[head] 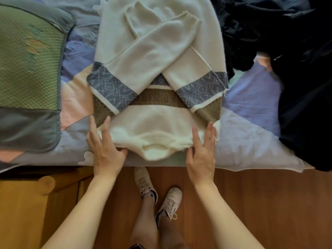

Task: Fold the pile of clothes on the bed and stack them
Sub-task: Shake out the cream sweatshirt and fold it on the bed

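A cream sweater (pixel 154 51) with blue patterned and brown bands lies flat on the bed, its two sleeves crossed over the body and its collar at the near edge. My left hand (pixel 105 146) rests on the sweater's near left corner, fingers spread on top and thumb tucked under the hem. My right hand (pixel 202 150) lies on the near right corner the same way, thumb at the fabric edge. A heap of dark clothes (pixel 280 56) fills the right side of the bed.
A green and grey pillow (pixel 30 69) lies at the left on the pastel bed sheet (pixel 251 137). The bed's near edge runs just below my hands. Below it are a wooden floor (pixel 269 203), my two white sneakers and an orange piece of furniture (pixel 23 203).
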